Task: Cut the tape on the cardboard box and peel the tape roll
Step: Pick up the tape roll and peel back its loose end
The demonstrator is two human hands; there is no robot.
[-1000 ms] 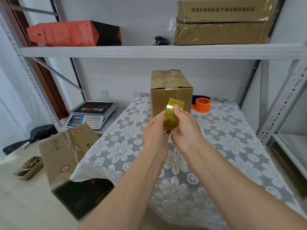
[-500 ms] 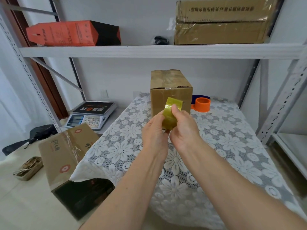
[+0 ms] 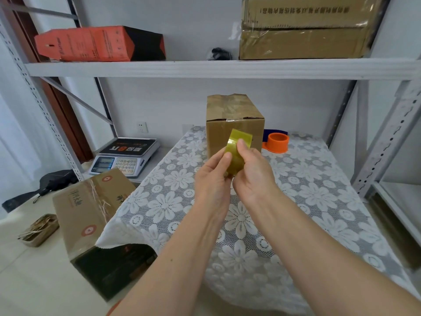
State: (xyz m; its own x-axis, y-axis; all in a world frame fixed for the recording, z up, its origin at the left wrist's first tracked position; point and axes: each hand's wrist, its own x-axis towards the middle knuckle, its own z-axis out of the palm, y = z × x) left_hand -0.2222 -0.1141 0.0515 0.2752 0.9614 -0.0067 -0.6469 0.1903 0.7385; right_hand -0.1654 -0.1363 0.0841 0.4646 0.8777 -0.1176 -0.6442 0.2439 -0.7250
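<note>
A yellowish clear tape roll (image 3: 237, 153) is held up over the table, in front of the cardboard box. My left hand (image 3: 214, 179) grips its left side with the thumb on the outer face. My right hand (image 3: 252, 174) grips its right side, thumb pressed on the roll's outer surface. The lower part of the roll is hidden between my palms. The brown cardboard box (image 3: 232, 119) stands upright at the far middle of the table, its top seam covered with clear tape.
An orange tape dispenser (image 3: 276, 142) sits right of the box on the lace-covered table (image 3: 319, 201). A weighing scale (image 3: 126, 156) and a taped carton (image 3: 91, 201) are to the left. Shelf uprights (image 3: 387, 142) stand at the right; a shelf (image 3: 205, 68) above carries boxes.
Both hands and the tape roll have lifted slightly and shifted a little away from me. My right thumb has slid along the roll's face.
</note>
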